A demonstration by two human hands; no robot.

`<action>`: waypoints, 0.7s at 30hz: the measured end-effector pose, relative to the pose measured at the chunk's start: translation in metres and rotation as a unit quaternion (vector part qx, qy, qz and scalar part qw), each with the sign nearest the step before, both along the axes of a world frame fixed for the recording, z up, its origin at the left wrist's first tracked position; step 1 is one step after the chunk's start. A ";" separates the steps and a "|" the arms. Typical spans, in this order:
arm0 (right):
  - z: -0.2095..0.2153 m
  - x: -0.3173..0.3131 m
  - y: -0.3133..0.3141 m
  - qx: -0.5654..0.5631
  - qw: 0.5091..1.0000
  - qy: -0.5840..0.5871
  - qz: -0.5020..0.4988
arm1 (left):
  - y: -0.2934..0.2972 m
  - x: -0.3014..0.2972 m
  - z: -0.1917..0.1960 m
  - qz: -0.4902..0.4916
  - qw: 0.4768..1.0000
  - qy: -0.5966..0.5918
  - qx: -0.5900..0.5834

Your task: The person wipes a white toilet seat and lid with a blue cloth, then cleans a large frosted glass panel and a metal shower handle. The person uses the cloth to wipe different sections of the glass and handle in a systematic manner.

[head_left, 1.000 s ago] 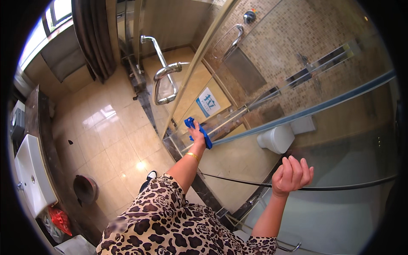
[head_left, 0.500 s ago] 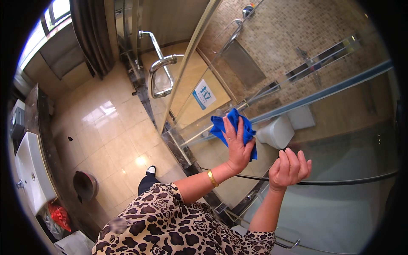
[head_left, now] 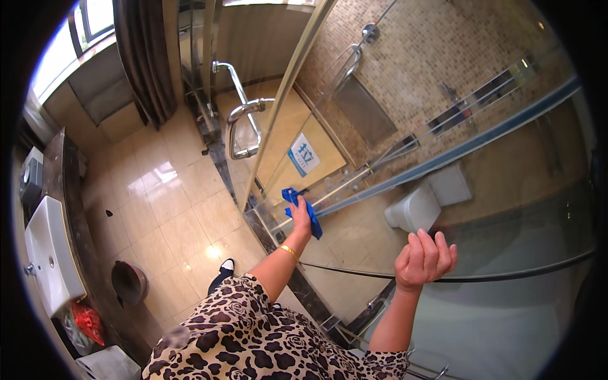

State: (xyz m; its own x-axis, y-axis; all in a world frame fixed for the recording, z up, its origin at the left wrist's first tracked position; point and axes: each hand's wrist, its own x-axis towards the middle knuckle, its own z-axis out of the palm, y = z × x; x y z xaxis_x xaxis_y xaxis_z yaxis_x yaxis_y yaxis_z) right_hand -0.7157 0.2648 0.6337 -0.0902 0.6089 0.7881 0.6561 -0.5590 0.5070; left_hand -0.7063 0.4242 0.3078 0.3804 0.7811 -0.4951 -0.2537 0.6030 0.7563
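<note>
White sink (head_left: 47,253) set in a dark counter (head_left: 66,190) along the left wall, w/ a grey box-like unit (head_left: 30,180) at the counter's far end. Below the sink: round dark bin (head_left: 128,282) on the tiled floor (head_left: 164,209), red bag (head_left: 88,322) & a white bag (head_left: 107,364) near the lower edge. Dark curtain (head_left: 142,57) hangs beside a window (head_left: 88,19) at top left. Chrome door handle (head_left: 244,126) curves near the centre top. Behind the panel: shower head (head_left: 369,30) on the mosaic wall (head_left: 430,63), white toilet (head_left: 421,202) just under the blue stripe
</note>
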 end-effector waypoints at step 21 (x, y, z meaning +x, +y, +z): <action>-0.001 0.000 -0.002 -0.006 1.000 0.021 0.012 | 0.002 -0.013 0.266 0.035 0.827 -0.015 0.561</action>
